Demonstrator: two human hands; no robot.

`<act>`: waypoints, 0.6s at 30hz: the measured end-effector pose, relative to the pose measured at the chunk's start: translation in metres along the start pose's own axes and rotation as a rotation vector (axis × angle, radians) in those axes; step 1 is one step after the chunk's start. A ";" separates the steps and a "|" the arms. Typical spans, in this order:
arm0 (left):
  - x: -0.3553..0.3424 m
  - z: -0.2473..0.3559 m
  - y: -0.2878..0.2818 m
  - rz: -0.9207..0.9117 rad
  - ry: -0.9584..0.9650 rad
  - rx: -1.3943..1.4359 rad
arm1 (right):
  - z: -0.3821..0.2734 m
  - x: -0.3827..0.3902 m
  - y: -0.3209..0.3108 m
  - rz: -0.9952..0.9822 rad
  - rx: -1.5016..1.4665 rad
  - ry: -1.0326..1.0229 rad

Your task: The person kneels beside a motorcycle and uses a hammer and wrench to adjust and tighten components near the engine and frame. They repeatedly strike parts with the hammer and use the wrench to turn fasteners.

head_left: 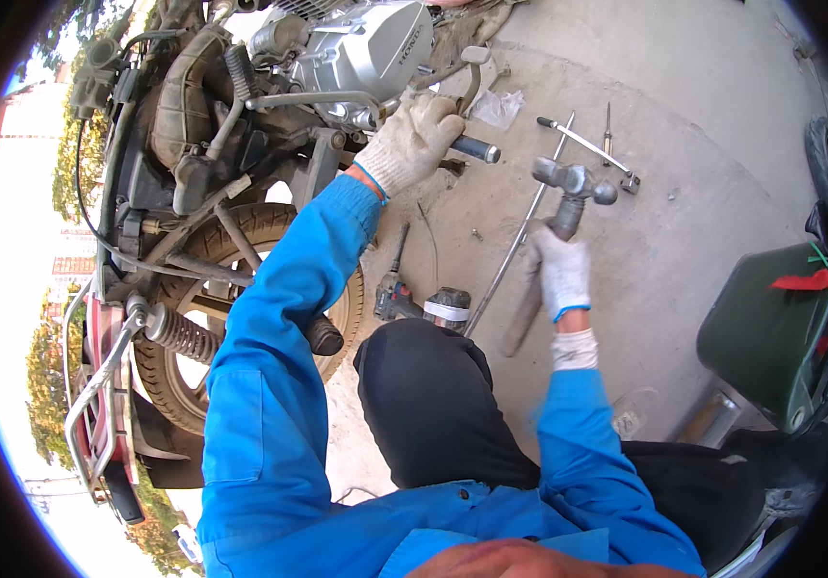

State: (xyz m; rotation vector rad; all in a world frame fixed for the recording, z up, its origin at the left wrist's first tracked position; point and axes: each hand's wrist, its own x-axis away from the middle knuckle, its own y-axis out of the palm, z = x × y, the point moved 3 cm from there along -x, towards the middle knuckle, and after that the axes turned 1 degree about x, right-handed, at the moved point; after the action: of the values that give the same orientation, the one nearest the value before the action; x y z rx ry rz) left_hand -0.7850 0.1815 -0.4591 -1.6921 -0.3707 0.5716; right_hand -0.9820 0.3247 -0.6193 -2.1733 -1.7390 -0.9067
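Observation:
My left hand (pixel 409 144), in a dirty white glove, is closed on a short dark cylindrical tool (pixel 477 149) with a silver end, beside the metal pedal lever (pixel 476 60) of a motorcycle. My gloved right hand (pixel 558 270) grips a ball-peen hammer (pixel 575 183) by its handle, with the metal head raised to the right of my left hand. The motorcycle's silver engine (pixel 356 58) lies behind my left hand, and its rear wheel (pixel 164 376) is partly hidden by my left arm.
On the concrete floor lie a long bar (pixel 501 281), a T-handled wrench (pixel 589 143), a screwdriver (pixel 608 135), a cordless power tool (pixel 397 297) and a plastic bag (pixel 499 108). A dark green container (pixel 751 337) stands at right. My knee (pixel 428 405) is bent below.

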 end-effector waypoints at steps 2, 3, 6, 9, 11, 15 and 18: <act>-0.002 0.016 -0.011 -0.042 0.043 0.007 | 0.013 -0.020 -0.018 0.086 0.065 -0.029; -0.003 0.026 -0.010 -0.131 0.058 0.002 | 0.020 -0.029 -0.025 0.147 0.103 -0.062; -0.003 0.069 0.002 -0.300 0.214 -0.088 | 0.055 -0.044 -0.040 0.147 -0.050 0.117; 0.001 0.084 0.010 -0.357 0.216 -0.079 | 0.081 -0.048 -0.044 0.172 -0.053 0.145; 0.001 0.080 0.007 -0.282 0.197 -0.016 | 0.093 -0.048 -0.043 0.098 -0.264 0.166; -0.004 0.073 -0.003 -0.160 0.048 0.109 | 0.102 -0.050 -0.048 0.076 -0.467 0.251; -0.008 0.081 0.002 -0.333 0.003 0.124 | 0.104 -0.053 -0.050 0.060 -0.512 0.264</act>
State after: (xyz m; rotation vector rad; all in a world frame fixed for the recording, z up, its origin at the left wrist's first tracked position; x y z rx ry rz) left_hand -0.8370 0.2436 -0.4704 -1.4716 -0.5893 0.3389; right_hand -1.0004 0.3502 -0.7419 -2.2334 -1.4198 -1.6850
